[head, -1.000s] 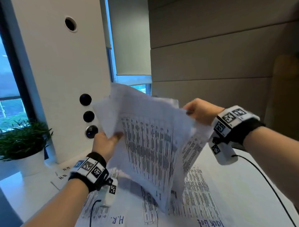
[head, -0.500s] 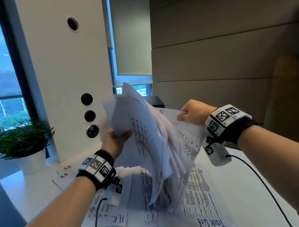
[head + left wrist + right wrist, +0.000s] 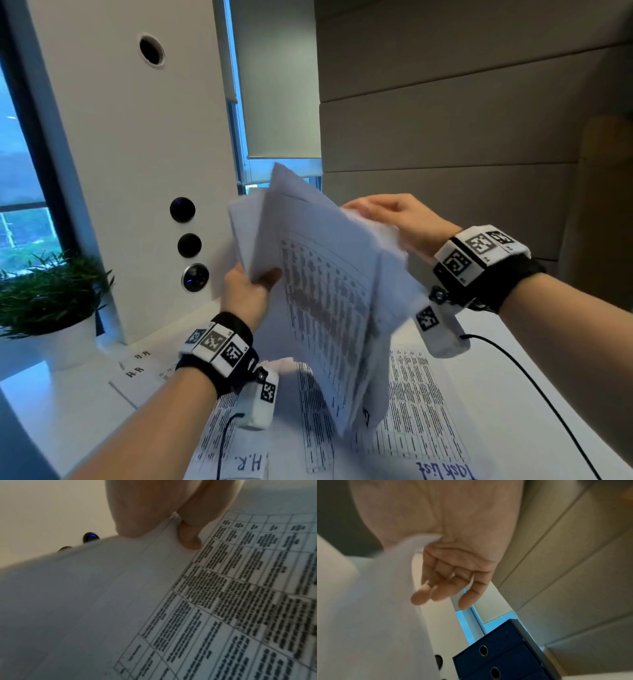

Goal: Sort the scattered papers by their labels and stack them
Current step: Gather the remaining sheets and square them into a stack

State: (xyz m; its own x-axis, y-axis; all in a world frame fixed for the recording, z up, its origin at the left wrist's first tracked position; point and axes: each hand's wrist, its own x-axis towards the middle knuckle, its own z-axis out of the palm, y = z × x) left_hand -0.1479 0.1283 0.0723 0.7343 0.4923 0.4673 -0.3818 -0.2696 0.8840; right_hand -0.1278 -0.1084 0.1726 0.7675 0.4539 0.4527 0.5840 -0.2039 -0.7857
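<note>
White desk [image 3: 534,404] by window, printed sheets [image 3: 421,411] labelled H.R. and Task list lying flat. Sheaf of papers [image 3: 329,294] held upright above desk, long axis steeply tilted, lower corner toward sheets. Left hand [image 3: 246,294] pinches left edge, thumb in front. Right hand [image 3: 400,219] grips upper right corner; fingers loosely curled.

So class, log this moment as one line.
left hand: grips paper bundle | right hand: holds bundle's top edge | bundle: above table
</note>
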